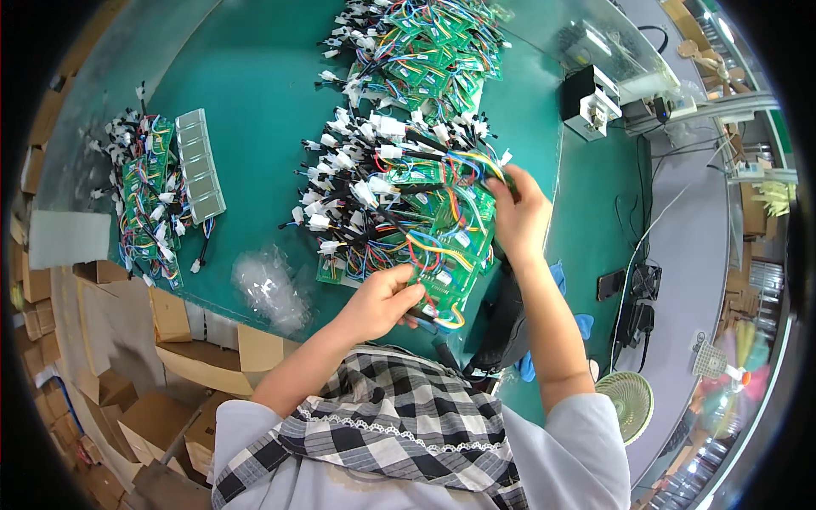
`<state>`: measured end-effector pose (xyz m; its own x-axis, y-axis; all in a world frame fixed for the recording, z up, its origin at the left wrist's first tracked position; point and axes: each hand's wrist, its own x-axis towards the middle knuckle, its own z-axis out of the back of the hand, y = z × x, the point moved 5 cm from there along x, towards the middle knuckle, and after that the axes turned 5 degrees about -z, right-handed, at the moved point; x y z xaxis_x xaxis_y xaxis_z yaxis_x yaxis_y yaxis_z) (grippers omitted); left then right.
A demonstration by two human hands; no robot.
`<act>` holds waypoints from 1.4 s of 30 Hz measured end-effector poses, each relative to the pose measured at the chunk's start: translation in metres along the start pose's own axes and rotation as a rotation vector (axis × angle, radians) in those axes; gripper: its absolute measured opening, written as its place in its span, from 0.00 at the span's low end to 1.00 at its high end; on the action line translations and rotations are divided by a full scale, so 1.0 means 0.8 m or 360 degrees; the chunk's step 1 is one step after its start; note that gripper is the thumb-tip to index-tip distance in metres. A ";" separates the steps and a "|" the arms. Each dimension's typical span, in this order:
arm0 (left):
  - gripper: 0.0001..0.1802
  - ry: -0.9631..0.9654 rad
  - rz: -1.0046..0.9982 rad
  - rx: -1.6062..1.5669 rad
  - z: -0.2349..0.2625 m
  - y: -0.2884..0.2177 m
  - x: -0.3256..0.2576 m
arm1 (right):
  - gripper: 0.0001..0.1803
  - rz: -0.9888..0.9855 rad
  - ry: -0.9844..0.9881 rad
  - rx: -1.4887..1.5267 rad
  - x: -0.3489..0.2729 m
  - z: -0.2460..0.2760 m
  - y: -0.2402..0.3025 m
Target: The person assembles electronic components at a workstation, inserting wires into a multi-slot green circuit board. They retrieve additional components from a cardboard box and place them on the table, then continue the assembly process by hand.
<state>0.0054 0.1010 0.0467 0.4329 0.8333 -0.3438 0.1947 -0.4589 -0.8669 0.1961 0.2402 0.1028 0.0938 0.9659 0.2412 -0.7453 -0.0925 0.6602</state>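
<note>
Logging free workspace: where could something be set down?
Widest bare patch: green tabletop between the grey segmented panel and the central circuit board heaps, beyond the clear plastic bag. A narrower strip separates those heaps from the black-and-white boxy device. It's crowded around the left hand and right hand.

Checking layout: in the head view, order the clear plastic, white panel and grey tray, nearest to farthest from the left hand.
1. Clear plastic, left of the left hand.
2. Grey tray, farther left and up.
3. White panel, at the far left.
</note>
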 end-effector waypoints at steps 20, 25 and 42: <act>0.15 -0.0256 -0.0078 0.0159 0.009 0.011 0.015 | 0.23 0.0729 0.0140 -0.0592 -0.041 0.000 0.057; 0.11 -0.0259 -0.0295 0.0704 0.016 0.015 0.044 | 0.23 -0.0181 0.1037 0.0211 -0.071 -0.029 0.002; 0.11 -0.0530 -0.1135 0.1387 0.079 -0.045 -0.017 | 0.37 0.0543 -0.0125 -0.0428 -0.131 -0.123 -0.045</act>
<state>-0.0630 0.1260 0.0600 0.1928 0.9151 0.3542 -0.4242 0.4032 -0.8109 0.1478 0.1659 -0.0162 -0.1452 0.8687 0.4736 -0.8867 -0.3266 0.3271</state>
